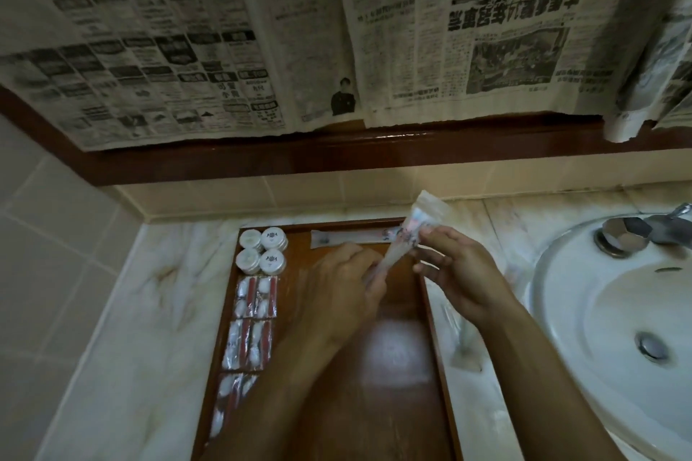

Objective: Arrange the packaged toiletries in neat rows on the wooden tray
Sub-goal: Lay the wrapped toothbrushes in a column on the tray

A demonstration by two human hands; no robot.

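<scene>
1. I see my left hand (342, 286) curled round the lower end of a long clear plastic toiletry packet (406, 232), its grip pinching it above the tray's middle.
2. My right hand (455, 273) pinches the same packet near its printed upper part; the packet tilts up toward one o'clock.
3. Under both hands lies the reddish-brown wooden tray (436, 314) on the pale marble surface (149, 311).
4. At the tray's eleven o'clock corner sit four round white lidded tubs (263, 250); below them, along nine o'clock, clear sachets with red strips (251, 322) run in paired rows.
5. Another long flat packet (348, 237) lies along twelve o'clock.
6. A white basin (614, 311) sits at three o'clock.
</scene>
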